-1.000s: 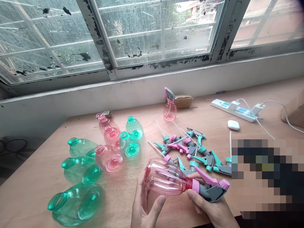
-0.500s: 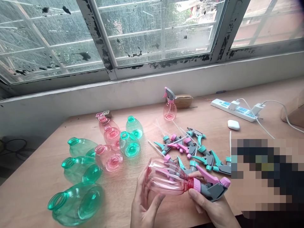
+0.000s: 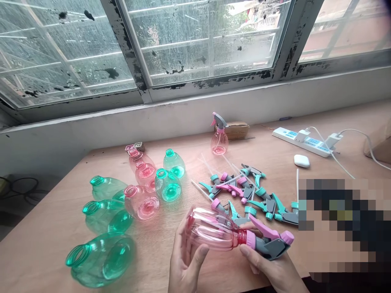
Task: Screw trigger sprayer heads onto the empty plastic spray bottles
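Between my two hands a pink spray bottle (image 3: pixel 210 228) lies on its side in the air, its neck pointing right. My left hand (image 3: pixel 186 260) cups the rounded base, thumb along the near side. At the neck, the fingers and thumb of my right hand (image 3: pixel 264 262) close round the pink collar of the grey and pink spray head (image 3: pixel 270 242). Just behind the bottle lie several loose spray heads (image 3: pixel 244 189), grey with teal or pink parts, with thin clear tubes. To the left are green bottles (image 3: pixel 100 260) and pink bottles (image 3: pixel 142 201) without heads.
A complete pink spray bottle (image 3: pixel 219 140) stands near the wall by a cardboard box (image 3: pixel 238 131). At the right are a white power strip (image 3: pixel 302 141) with cables and a small white case (image 3: pixel 302 160). A blurred-out patch covers the right edge.
The bottle has shifted slightly left, with both hands still on it. The rest of the scene has drifted a little to the right as the view moved.
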### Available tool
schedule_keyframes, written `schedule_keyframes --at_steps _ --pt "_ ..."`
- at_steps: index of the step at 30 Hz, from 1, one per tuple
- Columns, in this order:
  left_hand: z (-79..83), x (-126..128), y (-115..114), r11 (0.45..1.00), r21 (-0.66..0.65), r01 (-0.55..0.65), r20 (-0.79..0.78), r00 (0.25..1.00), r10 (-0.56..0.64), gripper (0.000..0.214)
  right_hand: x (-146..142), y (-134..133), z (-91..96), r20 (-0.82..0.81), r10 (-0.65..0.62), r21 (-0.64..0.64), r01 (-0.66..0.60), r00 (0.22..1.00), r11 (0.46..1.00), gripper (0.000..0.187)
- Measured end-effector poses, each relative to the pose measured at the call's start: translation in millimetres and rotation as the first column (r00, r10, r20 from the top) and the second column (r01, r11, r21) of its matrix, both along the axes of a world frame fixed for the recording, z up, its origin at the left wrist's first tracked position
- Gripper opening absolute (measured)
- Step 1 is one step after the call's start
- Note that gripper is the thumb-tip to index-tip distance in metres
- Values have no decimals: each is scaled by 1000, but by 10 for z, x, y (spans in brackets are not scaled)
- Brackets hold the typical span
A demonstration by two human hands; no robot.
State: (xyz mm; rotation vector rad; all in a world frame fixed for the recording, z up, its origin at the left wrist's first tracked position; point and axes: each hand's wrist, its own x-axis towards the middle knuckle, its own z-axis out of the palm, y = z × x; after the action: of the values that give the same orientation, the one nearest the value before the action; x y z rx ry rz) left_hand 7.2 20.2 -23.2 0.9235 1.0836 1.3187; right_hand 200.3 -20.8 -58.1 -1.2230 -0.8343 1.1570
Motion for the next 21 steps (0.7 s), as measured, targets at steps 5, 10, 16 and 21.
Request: schedule_keyframes --at_steps 5,10,16,21 --pt "49 6 11 999 10 50 14 999 -50 67 -22 42 73 -91 -26 9 27 995 1000 48" --pt "25 -22 -21 997 19 73 -6 997 -72 67 -29 49 116 -92 -18 16 20 996 1000 49" --pt "-76 -42 -38 998 50 45 -55 998 -42 76 -37 8 90 -57 -2 -22 1 998 1000 55" --pt "-56 -15 -5 1000 24 5 -28 1000 -4 65 -30 8 107 16 -38 -13 38 999 999 53"
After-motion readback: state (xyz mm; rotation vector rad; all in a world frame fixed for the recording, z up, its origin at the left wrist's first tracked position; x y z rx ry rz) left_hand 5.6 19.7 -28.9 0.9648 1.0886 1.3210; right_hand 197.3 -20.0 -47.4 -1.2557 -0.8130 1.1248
